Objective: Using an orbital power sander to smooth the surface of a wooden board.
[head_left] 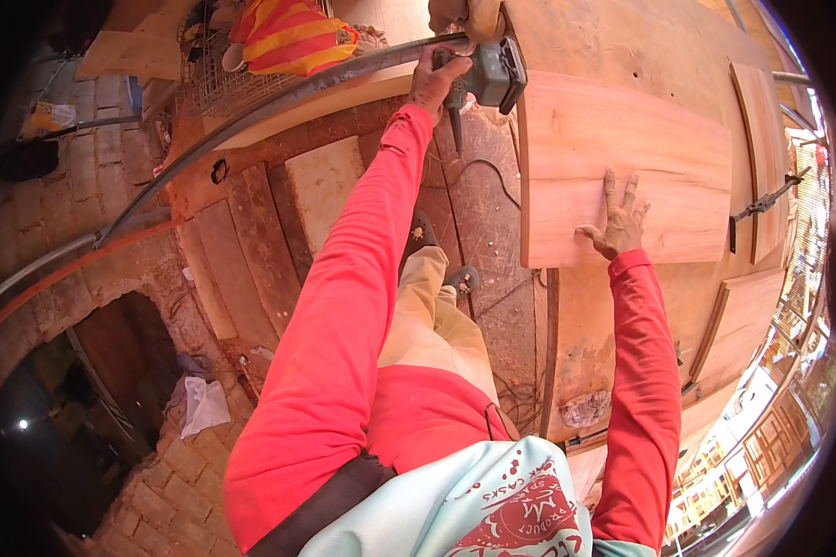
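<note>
My left hand [430, 85] reaches far out and is closed round the handle of a corded power sander [494, 76], green with a dark flat base. The sander is beside the left edge of a reddish wooden board [659, 139], its base turned toward that edge. Its cord hangs down toward the floor. On the near part of the board my right hand [620, 226] lies flat with fingers spread, holding nothing. The board rests on a large wooden worktable [594, 325]. A brownish lump [469, 17], too cut off to make out, sits just beyond the sander.
A clamp [769, 198] and a narrow plank [760, 158] lie right of the board, with another board [738, 316] nearer. A curved metal bar [279, 110] crosses the left side. Planks [251, 223] and loose cable [490, 172] lie below; a dark opening [93, 390] gapes at lower left.
</note>
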A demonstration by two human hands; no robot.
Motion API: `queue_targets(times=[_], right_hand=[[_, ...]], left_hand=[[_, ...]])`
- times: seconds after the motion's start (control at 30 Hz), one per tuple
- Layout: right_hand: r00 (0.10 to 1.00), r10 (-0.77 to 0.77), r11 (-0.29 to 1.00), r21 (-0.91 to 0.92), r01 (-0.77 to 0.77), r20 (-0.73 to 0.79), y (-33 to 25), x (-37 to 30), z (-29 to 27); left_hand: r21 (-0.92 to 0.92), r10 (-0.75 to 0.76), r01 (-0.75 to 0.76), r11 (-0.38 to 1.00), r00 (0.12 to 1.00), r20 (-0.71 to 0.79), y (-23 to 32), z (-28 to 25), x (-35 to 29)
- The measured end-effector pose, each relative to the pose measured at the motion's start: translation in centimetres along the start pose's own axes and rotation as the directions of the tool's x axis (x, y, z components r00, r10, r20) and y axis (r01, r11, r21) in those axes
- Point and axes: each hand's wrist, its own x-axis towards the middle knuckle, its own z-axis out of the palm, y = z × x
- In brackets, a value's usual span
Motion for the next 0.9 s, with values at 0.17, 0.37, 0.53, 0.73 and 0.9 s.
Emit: queue_targets(times=[0.17, 0.37, 0.53, 0.73, 0.9], right_hand=[[0.997, -0.054, 0.999, 0.003, 0.054, -0.061, -0.4, 0.4, -0.1], [1.0, 0.009, 1.0, -0.029, -0.009, 0.015, 0.0, 0.5, 0.2], [0.999, -0.031, 0.999, -0.043, 0.03, -0.008, 0.5, 1.3, 0.7], [0.998, 0.0, 0.995, -0.103, 0.006, 0.059, -1.6, 1.6, -0.5], [1.0, -0.023, 0.999, -0.031, 0.024, 0.007, -0.9, 1.2, 0.3]], left_hand=[[0.146, 0.146, -0.139, 0.979, 0.988, -0.04, -1.9, -0.5, -3.1], [0.341, 0.263, -0.236, 0.91, 0.964, -0.035, -5.3, 0.2, -13.1], [0.477, 0.27, -0.215, 0.852, 0.962, -0.048, -6.5, 1.1, -22.2], [0.493, 0.167, -0.101, 0.864, 0.982, -0.092, -9.2, 0.9, -29.2], [0.501, 0.18, -0.121, 0.857, 0.981, -0.072, -7.3, 2.1, -28.1]])
